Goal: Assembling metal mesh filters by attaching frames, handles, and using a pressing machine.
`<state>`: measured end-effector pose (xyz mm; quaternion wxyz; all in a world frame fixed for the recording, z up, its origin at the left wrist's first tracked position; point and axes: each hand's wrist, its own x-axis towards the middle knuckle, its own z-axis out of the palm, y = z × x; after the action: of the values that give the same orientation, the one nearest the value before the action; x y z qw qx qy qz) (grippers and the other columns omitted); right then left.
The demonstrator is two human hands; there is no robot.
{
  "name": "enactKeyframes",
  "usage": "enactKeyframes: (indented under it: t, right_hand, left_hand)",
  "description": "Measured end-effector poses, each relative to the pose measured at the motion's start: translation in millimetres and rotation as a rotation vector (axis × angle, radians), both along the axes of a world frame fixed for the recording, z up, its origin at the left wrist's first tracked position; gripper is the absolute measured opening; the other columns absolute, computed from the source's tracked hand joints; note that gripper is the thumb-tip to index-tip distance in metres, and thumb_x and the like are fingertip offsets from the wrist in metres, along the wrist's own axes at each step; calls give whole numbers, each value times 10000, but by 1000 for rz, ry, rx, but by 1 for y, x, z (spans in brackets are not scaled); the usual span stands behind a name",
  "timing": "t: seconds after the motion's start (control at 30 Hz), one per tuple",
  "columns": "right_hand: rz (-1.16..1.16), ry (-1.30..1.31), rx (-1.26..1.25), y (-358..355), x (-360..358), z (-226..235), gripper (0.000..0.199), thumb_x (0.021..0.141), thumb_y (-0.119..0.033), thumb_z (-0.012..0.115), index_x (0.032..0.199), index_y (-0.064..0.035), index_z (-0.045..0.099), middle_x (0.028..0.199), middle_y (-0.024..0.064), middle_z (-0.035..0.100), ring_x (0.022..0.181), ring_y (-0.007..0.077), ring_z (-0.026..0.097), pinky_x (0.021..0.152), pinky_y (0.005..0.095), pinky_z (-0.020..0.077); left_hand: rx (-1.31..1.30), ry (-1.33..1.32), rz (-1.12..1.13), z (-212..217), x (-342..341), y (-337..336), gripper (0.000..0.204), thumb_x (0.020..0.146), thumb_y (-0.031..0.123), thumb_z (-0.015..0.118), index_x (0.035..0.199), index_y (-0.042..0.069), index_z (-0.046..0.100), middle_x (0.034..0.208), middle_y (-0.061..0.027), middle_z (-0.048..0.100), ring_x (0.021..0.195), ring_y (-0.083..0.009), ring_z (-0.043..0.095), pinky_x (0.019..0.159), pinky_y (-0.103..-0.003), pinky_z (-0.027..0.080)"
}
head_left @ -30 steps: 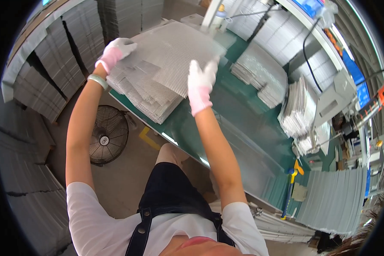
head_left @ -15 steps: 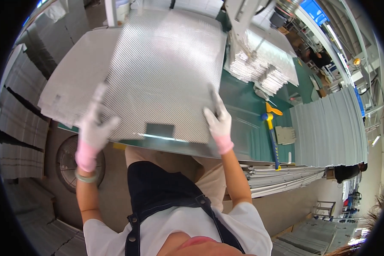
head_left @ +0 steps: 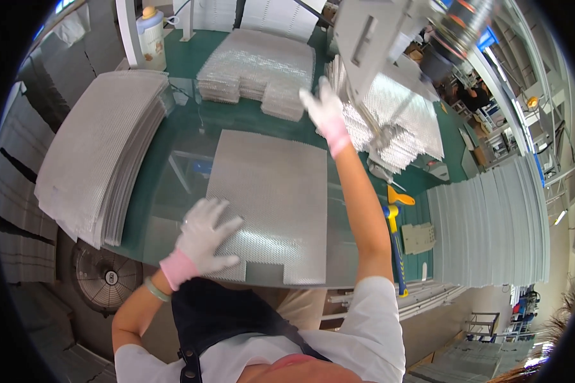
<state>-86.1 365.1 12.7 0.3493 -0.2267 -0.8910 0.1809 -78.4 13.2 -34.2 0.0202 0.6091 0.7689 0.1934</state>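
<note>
A perforated, silvery metal sheet [head_left: 271,191] with a rectangular notch in its near edge lies flat on the green tabletop [head_left: 179,137]. My left hand [head_left: 203,237], in a white glove with a pink cuff, is open with fingers spread over the sheet's near left part. Whether its fingertips press on the metal I cannot tell. Farther off, my right hand [head_left: 326,115], gloved alike, reaches open with nothing in it. It is between a far stack of notched mesh sheets [head_left: 262,60] and a right-hand stack of shiny mesh sheets [head_left: 406,108].
A tall stack of mesh sheets [head_left: 99,140] stands at left. Overhead at right hangs a grey machine bracket [head_left: 367,45]. A blue-and-yellow hammer [head_left: 396,249] and an orange scraper [head_left: 400,196] lie before a row of grey panels [head_left: 485,223]. A floor fan [head_left: 108,276] stands lower left.
The notched sheet was raised between both hands and now lies on the table. My right hand has left it and moved far forward; my left hand has moved inward over it.
</note>
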Motion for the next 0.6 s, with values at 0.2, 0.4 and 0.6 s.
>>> enactKeyframes:
  t: [0.2,0.4,0.6]
  right_hand:
    - [-358,-382,-333,80,-87,-3,686,663,-505,631,1094,24,560,1092,228,562,1080,330,513,886,379,413]
    - [-266,-41,172,25,-96,61,560,767,-343,575,1263,-159,391,1011,161,596,944,292,580,797,432,454]
    - [417,508,-879,-42,-31,107,514,843,-123,502,1320,-84,315,1017,169,589,929,233,583,830,345,462]
  left_hand:
    - [-89,-28,-103,-9,-3,18,640,644,491,634,1204,213,494,1292,-216,359,1219,-374,310,1041,-466,208]
    - [-25,-77,-76,-14,-11,19,615,630,499,628,1166,213,533,1286,-222,366,1213,-381,318,1025,-479,230]
    - [154,-197,-80,-19,-25,7,546,715,422,601,1161,114,535,1230,-201,442,1190,-369,365,1037,-447,228]
